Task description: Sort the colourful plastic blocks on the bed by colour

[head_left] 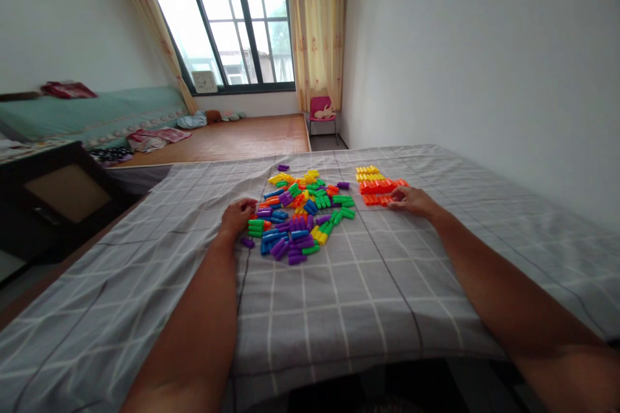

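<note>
A loose pile of small plastic pieces in purple, blue, green, yellow and orange [300, 222] lies on the grey checked cloth. To its right are neat rows of yellow pieces [371, 177] and orange pieces [382, 187]. My right hand [409, 200] has its fingers closed at the right end of the nearest orange row; whatever is between the fingertips is too small to make out. At the pile's left edge my left hand [239, 214] is closed, its fingertips beside orange and green pieces, and what it holds is hidden.
The grey checked cloth [339, 316] covers the surface before me. A single purple piece [247, 242] lies near my left wrist. Further off are a bed [252, 132], a pink chair [320, 105] and a dark cabinet [43, 197] at the left. A white wall rises at the right.
</note>
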`<state>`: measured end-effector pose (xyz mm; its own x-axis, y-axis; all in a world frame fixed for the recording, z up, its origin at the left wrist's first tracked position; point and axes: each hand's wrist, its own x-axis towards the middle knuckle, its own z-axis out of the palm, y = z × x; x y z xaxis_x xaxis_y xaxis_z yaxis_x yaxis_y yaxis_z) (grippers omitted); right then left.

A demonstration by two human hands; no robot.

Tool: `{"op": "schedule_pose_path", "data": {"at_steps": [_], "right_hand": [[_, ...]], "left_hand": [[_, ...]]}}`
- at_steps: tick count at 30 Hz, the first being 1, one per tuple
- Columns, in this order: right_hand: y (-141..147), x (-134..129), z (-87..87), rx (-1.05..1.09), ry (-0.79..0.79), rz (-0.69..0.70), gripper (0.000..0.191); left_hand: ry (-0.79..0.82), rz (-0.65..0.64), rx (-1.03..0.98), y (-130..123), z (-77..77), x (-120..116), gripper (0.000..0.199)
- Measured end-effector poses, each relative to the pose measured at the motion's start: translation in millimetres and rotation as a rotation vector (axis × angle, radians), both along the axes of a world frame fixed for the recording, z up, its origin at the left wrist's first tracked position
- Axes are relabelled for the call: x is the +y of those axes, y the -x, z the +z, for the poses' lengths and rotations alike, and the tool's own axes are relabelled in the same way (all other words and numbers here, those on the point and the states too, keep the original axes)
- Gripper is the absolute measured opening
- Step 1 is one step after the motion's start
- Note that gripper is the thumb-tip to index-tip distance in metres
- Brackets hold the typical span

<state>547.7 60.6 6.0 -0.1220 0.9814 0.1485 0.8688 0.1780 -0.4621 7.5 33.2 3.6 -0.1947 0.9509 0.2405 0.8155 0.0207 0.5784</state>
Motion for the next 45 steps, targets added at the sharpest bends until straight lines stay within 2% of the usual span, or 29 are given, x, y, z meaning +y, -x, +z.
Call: {"op": "schedule_pose_path", "data": {"at_steps": [4,8,10,15,17,19,22,25,27,30,32,36,39,42,45], "right_hand": [[1,-1,-4.2,0.032,-0.04,0.008,0.032],[19,-6,8.4,-0.035,-0.165,-0.032,0.031],[42,-12,20.6,-0.046,-0.262,0.019,0.03],[137,-26,46.5,-0.007,-0.276,0.492,0.027],[177,-26,50.7,-0.044,-0.317,0.601,0.029],[210,-22,51.5,-0.119,-0.355,0.639,0.036],[246,-16,49.2,-0.272,-0.331,0.623,0.044],[265,-18,47.0,-0.375,-0.283,0.576,0.04],[269,-22,47.9,-0.361,-0.284,0.547,0.036],[256,-24,54.1,-0.193,-0.331,0.534,0.031],[231,-19,59.4,-0.028,-0.331,0.486,0.026],[146,-2,62.7,0.295,-0.206,0.244,0.025],[74,7,53.8,0.496,-0.095,0.053,0.028],[17,7,37.9,0.447,-0.04,-0.087,0.023],[-12,2,20.6,0.306,-0.036,-0.194,0.02]], "left_hand": [[-0.012,0.006,0.002,0,-1.5,0,0.034],[-0.015,0.008,0.021,-2,-2.9,0,0.035],[-0.009,0.016,0.03,-3,-3.1,0,0.035],[-0.006,0.022,0.031,-6,-0.6,-2,0.035],[-0.009,0.011,0.022,-7,1.1,-4,0.035],[-0.008,0.004,0.02,-8,2.3,-6,0.034],[-0.003,0.014,0.027,-8,2.8,-7,0.033],[0.001,0.02,0.029,-7,1.8,-6,0.033],[0.001,0.016,0.027,-7,0.7,-4,0.033],[-0.007,0.011,0.025,-7,-0.6,-3,0.032],[-0.012,0.003,0.03,-7,-1.0,-2,0.032],[-0.017,0.002,0.06,-5,-1.9,-1,0.033],[-0.014,0.013,0.072,-4,-3.0,0,0.032],[-0.001,0.013,0.07,-3,-2.7,1,0.032],[0.006,0.008,0.081,-2,-0.1,0,0.032]]}}
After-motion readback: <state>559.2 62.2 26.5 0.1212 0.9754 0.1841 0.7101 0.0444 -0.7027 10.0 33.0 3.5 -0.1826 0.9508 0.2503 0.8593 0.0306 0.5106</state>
